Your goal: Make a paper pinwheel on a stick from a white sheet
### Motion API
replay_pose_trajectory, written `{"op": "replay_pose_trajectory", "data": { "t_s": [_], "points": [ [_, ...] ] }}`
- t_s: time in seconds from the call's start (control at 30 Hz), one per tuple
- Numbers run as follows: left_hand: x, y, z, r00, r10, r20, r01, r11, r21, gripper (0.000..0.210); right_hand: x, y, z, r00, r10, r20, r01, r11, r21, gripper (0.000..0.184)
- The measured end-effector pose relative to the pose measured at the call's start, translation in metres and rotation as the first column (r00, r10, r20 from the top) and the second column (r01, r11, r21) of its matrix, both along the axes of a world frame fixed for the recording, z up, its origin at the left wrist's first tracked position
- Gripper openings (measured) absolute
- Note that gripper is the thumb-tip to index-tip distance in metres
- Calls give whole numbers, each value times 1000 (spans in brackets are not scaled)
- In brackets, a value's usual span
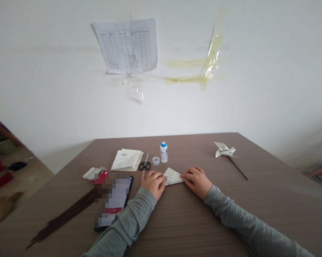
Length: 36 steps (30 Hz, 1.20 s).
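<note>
Folded paper (173, 177) lay on the desk (177, 221) between my left grip (152, 184) and right grip (197, 181), its long edge running roughly left to right, and I had both closed on its opposite ends.

Left hand (153, 182) and right hand (197, 181) hold a folded printed paper (174, 176) by its left and right ends, low over the desk (187, 225), point facing the wall (70, 100). Behind it: upright white bottle (164, 154) with blue cap, small clear cup (156, 161) just beside, then scissors (145, 164) and stacked paper sheets (126, 159) further left. Phone (115, 201), partly blurred, sits by the left sleeve (135, 219), dark sticks (66, 213) and open red-white box (92, 174) near it; paper pinwheel (224, 151) on a stick lies far right.
</note>
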<state>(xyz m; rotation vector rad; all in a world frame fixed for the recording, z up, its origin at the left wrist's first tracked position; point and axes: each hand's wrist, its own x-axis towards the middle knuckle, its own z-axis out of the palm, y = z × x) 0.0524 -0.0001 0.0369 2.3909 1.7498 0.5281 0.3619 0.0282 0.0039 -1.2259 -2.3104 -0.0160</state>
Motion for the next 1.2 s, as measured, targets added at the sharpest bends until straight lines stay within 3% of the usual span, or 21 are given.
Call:
{"op": "replay_pose_trajectory", "data": {
  "t_s": [0.4, 1.2],
  "points": [
    [6, 3, 3, 1000, -9, -17, 9, 1000, 12, 29, -1, -2, -2, 1000, -4, 18, 4, 1000, -25, 34],
    [14, 4, 1, 994, -5, -106, 9, 999, 36, 44, -7, -8, 6, 998, -46, 49, 47, 998, -32, 31]
  ]
}}
